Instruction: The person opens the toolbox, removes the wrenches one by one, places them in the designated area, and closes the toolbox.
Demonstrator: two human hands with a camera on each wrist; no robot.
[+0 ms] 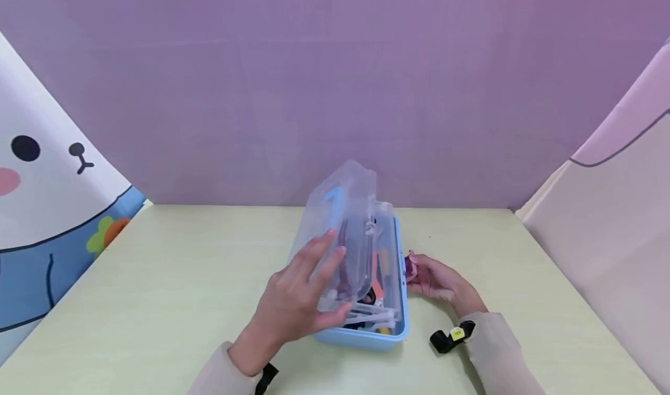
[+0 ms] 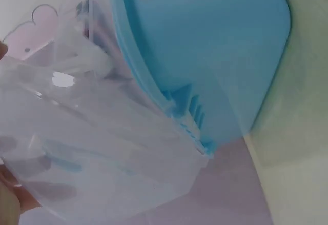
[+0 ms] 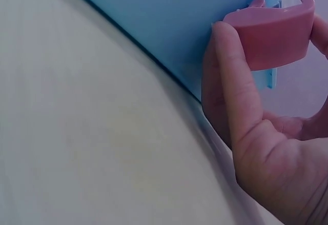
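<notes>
A light blue storage box (image 1: 361, 340) stands on the table with its clear lid (image 1: 327, 209) tilted partway up on the left side. Against the outside of that lid, my left hand (image 1: 298, 290) rests with fingers spread and mostly straight; in the left wrist view only a bit of the hand shows at the left edge. My right hand (image 1: 437, 278) is at the box's right side, where thumb and fingers pinch a pink latch (image 3: 277, 35) at the box's rim. A clear inner tray (image 1: 387, 255) sits inside the box, and the lid covers part of it.
In the box lie an orange-handled tool (image 1: 376, 278), a black coiled item (image 1: 369, 296) and white sticks (image 1: 366, 316), partly hidden. The pale table (image 1: 183, 278) ends at a purple backdrop (image 1: 335, 92), with printed cloth on both sides.
</notes>
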